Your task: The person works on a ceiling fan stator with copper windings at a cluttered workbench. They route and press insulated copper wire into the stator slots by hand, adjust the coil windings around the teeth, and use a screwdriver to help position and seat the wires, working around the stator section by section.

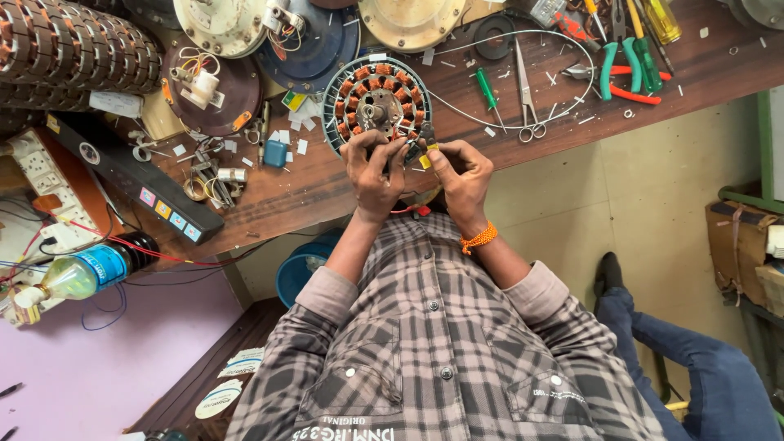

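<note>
Checked shirt [441,351] nearest. Left hand [371,171] pinching stator [377,104] leads; right hand [461,173] gripping small yellow-handled tool [425,155]. Copper coils wound; lead ends loose, judged unfinished.

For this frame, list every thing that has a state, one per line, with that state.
Left hand: closed, pinching wires at the stator's edge.
Right hand: closed on a small yellow piece.
Wound stator: lying flat on the bench, copper coils facing up.
Scissors: lying flat, blades shut.
Green-handled pliers: lying on the bench, handles spread.
Plastic bottle: on its side, capped.
</note>
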